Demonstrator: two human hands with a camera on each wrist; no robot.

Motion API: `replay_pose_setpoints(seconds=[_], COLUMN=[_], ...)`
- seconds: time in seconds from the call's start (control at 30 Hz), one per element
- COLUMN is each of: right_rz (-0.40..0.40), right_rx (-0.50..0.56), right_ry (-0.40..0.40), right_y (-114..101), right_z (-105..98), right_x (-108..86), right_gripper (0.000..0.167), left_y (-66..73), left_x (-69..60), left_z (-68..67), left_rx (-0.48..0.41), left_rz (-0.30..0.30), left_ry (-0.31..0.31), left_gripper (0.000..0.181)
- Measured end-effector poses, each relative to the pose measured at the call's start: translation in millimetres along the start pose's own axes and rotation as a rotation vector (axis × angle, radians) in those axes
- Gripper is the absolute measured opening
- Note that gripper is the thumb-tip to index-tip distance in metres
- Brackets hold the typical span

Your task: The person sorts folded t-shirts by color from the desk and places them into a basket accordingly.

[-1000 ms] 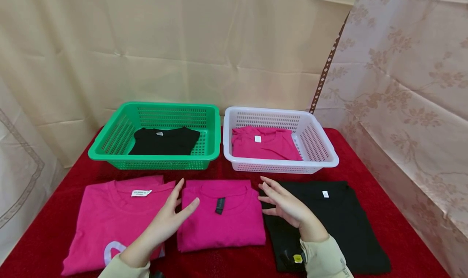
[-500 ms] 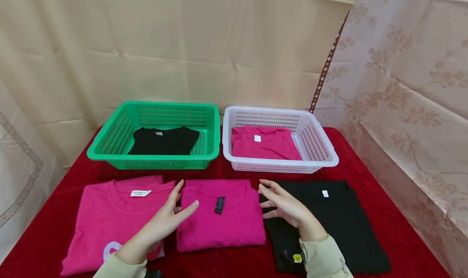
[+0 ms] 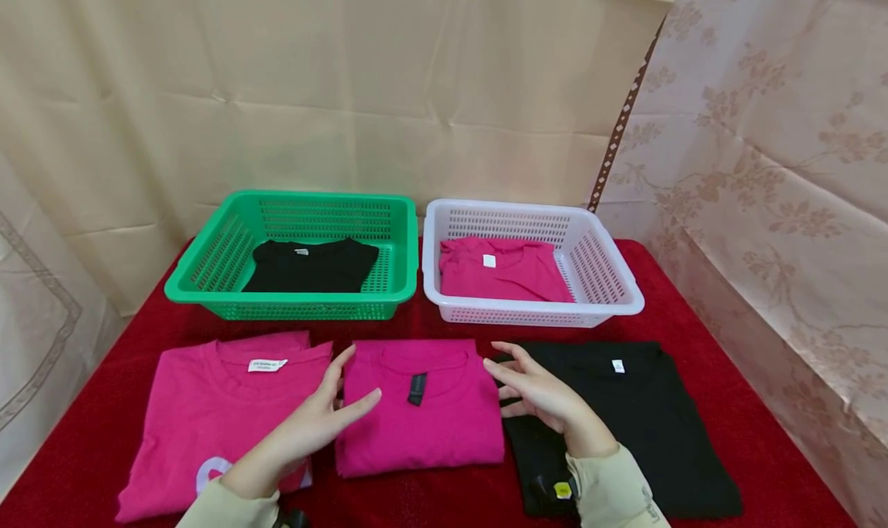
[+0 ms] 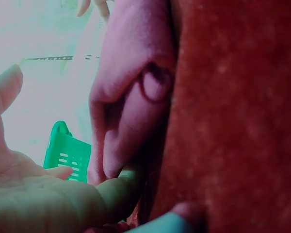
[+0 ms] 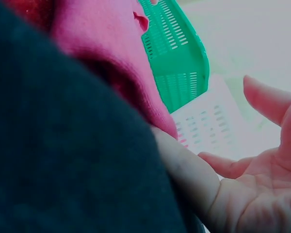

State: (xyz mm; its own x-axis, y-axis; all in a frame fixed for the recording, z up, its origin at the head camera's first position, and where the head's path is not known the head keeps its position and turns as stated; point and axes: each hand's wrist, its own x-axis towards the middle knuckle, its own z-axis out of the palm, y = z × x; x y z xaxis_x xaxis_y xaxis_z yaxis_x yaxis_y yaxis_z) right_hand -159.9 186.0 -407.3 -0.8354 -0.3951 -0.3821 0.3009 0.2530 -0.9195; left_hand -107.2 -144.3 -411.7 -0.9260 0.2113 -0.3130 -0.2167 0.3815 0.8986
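Left hand and right hand, both spread, flank the folded magenta shirt on the red-covered bench, between a pink shirt, left, and a black shirt, right. Behind: green basket with black garment; white basket with pink garment.

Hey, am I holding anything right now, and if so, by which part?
Nothing is gripped: the left hand and right hand flank the middle magenta shirt, fingers at its side edges, both thumbs apart from it.
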Motion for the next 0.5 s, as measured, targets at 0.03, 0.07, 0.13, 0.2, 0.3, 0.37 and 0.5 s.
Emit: replay_pose_setpoints(seconds=[0.03, 0.07, 0.13, 0.2, 0.3, 0.37, 0.5], right_rz=[0.002, 0.005, 0.006, 0.001, -0.005, -0.005, 0.001], right_rx=[-0.005, -0.009, -0.015, -0.016, -0.011, -0.009, -0.005], right_ry=[0.002, 0.002, -0.003, -0.013, -0.027, -0.031, -0.033], right_y=[0.0, 0.2, 0.7, 1.0, 1.0, 0.8, 0.3], right_z=[-0.1, -0.4, -1.1, -1.7, -2.5, -2.6, -2.4], right_x=[0.0, 0.1, 0.3, 0.6, 0.9, 1.1, 0.7], right_gripper=[0.071, 0.07, 0.068, 0.068, 0.068, 0.069, 0.07], left_y=[-0.3, -0.8, -2.0, -3.2, -4.9, -5.8, -7.0], left_x=[0.6, 1.5, 3.1, 4.5, 5.8, 6.3, 7.1], left_z=[0.1, 0.1, -0.8, -2.2, -4.3, -4.9, -5.1], left_rx=[0.004, 0.007, -0.008, -0.035, -0.078, -0.089, -0.104], left_rz=[0.002, 0.005, 0.004, -0.006, -0.027, -0.034, -0.024], left_ry=[0.002, 0.003, -0.002, -0.005, -0.014, -0.019, -0.034], left_gripper=[0.093, 0.093, 0.089, 0.085, 0.08, 0.079, 0.076])
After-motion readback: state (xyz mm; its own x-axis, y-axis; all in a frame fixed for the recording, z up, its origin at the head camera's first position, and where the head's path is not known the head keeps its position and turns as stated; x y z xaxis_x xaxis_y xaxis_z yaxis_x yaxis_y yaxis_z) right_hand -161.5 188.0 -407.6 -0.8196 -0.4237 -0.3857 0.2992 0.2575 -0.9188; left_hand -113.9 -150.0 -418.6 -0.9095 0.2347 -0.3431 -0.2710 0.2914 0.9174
